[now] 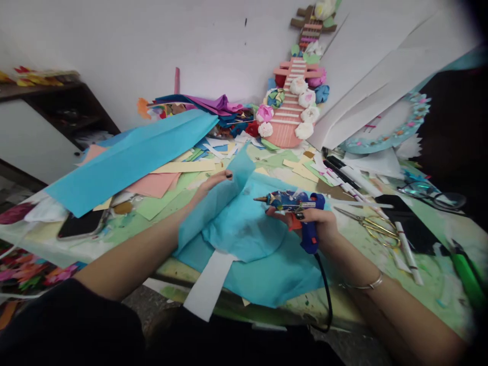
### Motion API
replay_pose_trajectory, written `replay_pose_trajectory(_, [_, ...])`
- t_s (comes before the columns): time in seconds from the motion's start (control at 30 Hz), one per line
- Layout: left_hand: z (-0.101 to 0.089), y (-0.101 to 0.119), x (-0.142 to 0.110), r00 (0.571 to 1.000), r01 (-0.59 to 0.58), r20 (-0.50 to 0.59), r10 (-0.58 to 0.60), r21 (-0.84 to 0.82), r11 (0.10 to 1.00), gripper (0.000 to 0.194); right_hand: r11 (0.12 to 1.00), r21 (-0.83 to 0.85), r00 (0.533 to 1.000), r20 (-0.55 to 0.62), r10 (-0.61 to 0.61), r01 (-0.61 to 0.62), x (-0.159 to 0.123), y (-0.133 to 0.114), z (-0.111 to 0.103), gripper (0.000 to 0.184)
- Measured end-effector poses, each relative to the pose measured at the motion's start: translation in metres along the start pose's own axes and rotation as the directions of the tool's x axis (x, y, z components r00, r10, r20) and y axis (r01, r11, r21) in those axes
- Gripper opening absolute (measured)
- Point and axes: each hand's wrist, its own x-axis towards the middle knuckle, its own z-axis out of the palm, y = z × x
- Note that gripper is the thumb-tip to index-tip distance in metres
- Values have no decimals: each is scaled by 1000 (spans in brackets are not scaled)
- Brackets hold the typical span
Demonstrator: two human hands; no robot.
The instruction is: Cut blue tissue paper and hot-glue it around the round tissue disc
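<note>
In the head view, my right hand grips a blue glue gun with an orange trigger. Its nozzle points left, over a round piece covered in light-blue crepe paper. From this piece a white strip sticks out toward me. My left hand holds up a fold of the blue paper at the piece's left side. The paper hides most of its fingers; a fingertip with a dark nail shows above the fold. More blue paper lies spread under the piece at the table's front edge.
Gold-handled scissors, markers and glasses lie to the right. A phone and a large blue paper sheet are on the left. Behind, paper scraps surround a flower-trimmed pink guitar cutout against the wall.
</note>
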Motion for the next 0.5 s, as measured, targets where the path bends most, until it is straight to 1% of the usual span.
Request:
replay_pose_trajectory(0.07, [5, -4, 1, 998, 17, 56, -15, -43, 999, 12, 1000, 27, 998, -62, -4, 6, 2, 0, -3, 14])
replay_pose_trajectory(0.13, [7, -6, 1, 994, 25, 104, -17, -79, 997, 14, 1000, 27, 996, -87, 4, -2, 4, -2, -5, 13])
replay_pose_trajectory(0.23, [6, -7, 0, 990, 38, 141, -22, -105, 994, 19, 998, -58, 994, -102, 27, -33, 6, -6, -6, 15])
replay_pose_trajectory(0.33, [6, -10, 0, 989, 58, 143, -41, -118, 991, 20, 990, -137, 993, -119, 21, -37, 8, -8, -6, 14])
replay_pose_trajectory(0.43, [8, -12, -3, 992, 63, 118, -46, -144, 988, 22, 985, -167, 993, -116, 20, -39, 9, -5, -5, 13])
replay_pose_trajectory(0.5, [7, -11, -5, 994, 56, 103, -40, -152, 987, 22, 982, -184, 989, -142, 27, -53, 10, -3, -3, 12])
